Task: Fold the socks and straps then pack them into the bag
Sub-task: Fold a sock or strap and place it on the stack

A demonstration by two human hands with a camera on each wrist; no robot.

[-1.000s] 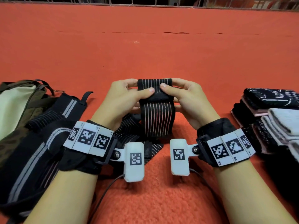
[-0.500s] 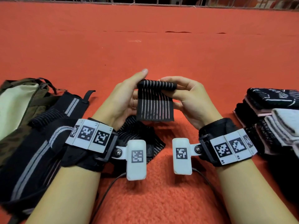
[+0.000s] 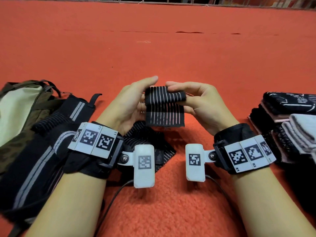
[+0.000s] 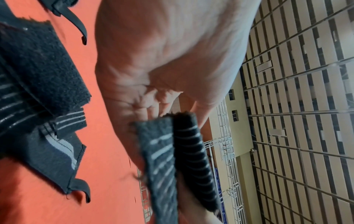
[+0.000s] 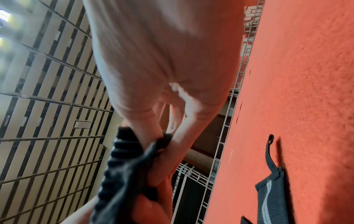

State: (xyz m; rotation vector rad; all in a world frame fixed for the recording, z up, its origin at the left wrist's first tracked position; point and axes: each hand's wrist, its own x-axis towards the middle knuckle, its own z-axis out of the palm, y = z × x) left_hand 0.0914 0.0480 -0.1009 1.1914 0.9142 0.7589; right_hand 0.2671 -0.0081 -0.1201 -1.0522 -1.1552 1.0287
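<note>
While strap (image 3: 165, 110) hangs half-folded: right hand (image 3: 200, 101) pinches its fold.
Left hand (image 3: 126, 103): fingers straight, against strap.
Risk: slack pinch could unfold it.

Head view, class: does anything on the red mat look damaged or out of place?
A stray pale thread lies on the red mat, centre of view; farther back, dark slit-like marks, possibly tears, break its surface.
</note>
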